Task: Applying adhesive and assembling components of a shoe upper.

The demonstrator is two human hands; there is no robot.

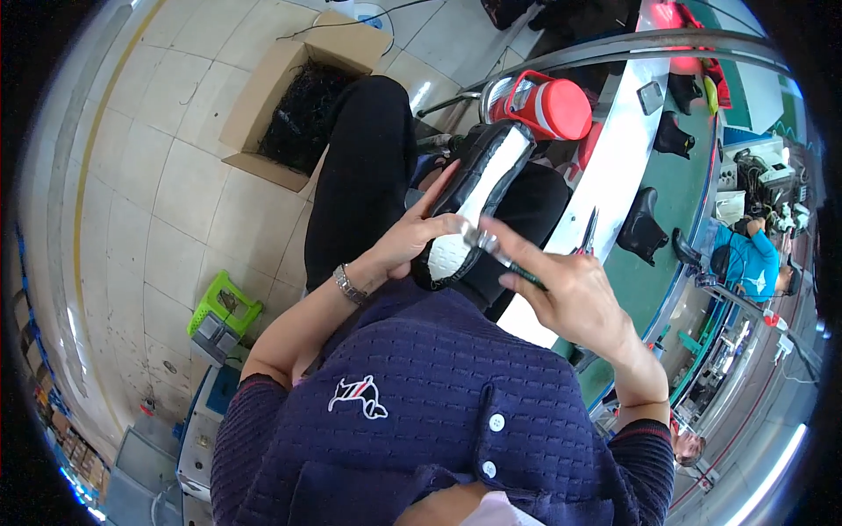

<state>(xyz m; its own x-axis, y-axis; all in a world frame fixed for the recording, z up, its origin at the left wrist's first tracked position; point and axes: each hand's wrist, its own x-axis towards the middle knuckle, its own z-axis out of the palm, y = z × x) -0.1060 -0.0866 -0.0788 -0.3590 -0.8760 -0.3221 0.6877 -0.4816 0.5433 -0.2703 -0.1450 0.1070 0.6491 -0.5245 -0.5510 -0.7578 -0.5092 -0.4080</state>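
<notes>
Pale floor tiles (pixel 184 180) are spreading across the left, where a cardboard box (pixel 253 112) full of dark scraps is standing open, well apart from a green stool (pixel 216 301). On the right, a white bench top (pixel 618 162) is running beside a green surface (pixel 627 294) where dark boots (pixel 643 230) are resting. A dark shoe (pixel 481 193) is lying sole-up over the wearer's lap (pixel 368 167), its white underside facing the camera. The step in hand appears to be work on that underside with a metal-headed tool (pixel 479 237) (its head is blurring, so I cannot tell its exact kind or whether it is touching the shoe). The left hand (pixel 417 238) is holding the shoe half-curled, one finger lying along its side, others hidden. The right hand (pixel 566 289) is gripping the tool's dark green handle, fingers folded in, index finger reaching toward the head. The next move is probably calling for a steady shoe and left fingers clear of the metal.
</notes>
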